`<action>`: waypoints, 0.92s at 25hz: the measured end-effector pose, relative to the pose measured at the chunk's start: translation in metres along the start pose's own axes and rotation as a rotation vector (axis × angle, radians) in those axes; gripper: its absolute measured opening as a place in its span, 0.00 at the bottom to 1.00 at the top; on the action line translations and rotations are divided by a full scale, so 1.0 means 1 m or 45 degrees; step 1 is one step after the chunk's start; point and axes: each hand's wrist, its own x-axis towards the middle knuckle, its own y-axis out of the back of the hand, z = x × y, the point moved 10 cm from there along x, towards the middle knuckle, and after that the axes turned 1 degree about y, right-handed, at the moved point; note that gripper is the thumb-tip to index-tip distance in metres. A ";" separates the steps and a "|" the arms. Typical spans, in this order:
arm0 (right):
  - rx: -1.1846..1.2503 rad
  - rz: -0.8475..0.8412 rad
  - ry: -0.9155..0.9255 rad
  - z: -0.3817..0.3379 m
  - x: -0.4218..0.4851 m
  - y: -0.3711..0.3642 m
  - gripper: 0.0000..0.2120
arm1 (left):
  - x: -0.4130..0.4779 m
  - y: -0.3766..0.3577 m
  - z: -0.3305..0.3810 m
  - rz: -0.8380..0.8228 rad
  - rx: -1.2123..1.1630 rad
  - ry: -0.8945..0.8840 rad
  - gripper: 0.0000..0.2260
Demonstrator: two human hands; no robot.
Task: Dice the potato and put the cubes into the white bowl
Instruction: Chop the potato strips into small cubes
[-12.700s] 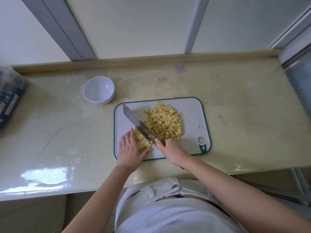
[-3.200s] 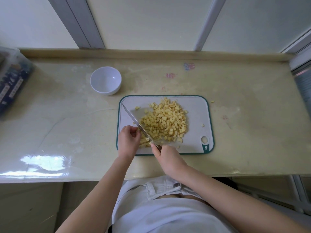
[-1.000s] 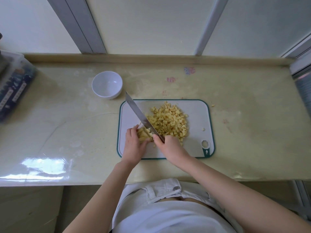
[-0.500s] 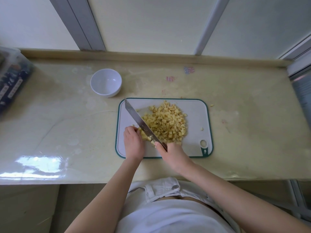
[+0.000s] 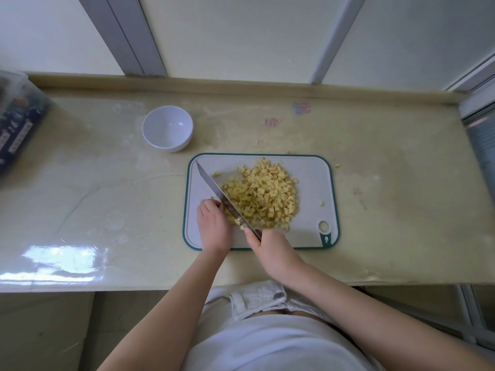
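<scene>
A heap of yellow potato cubes point(image 5: 263, 195) lies in the middle of the white, green-rimmed cutting board point(image 5: 312, 183). My right hand point(image 5: 270, 250) grips the handle of a long knife point(image 5: 219, 192). Its blade slants from the board's far left corner down to the heap's near left edge. My left hand point(image 5: 214, 226) sits just left of the blade, fingers curled down over the last bit of potato, which is mostly hidden; a few small cut pieces show beside the blade. The white bowl point(image 5: 167, 128) stands empty on the counter, beyond the board's far left corner.
A clear plastic box point(image 5: 18, 121) with dark contents sits at the counter's left end. A few stray potato bits point(image 5: 338, 165) lie on the counter by the board's far right corner. The counter's near edge runs just below the board.
The knife has kept chopping at the heap's near left edge, and its blade now lies low along the board. My left hand has curled tighter and drawn back a little from the blade.
</scene>
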 end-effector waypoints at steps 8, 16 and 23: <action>-0.057 0.017 -0.031 -0.005 0.009 -0.007 0.25 | -0.001 -0.002 -0.001 0.042 0.052 -0.056 0.02; -0.030 0.032 -0.067 -0.003 0.017 -0.012 0.26 | -0.005 0.001 0.003 0.068 0.086 -0.124 0.03; 0.002 0.020 -0.069 -0.003 0.021 -0.010 0.26 | -0.005 0.002 0.005 0.023 0.079 -0.132 0.02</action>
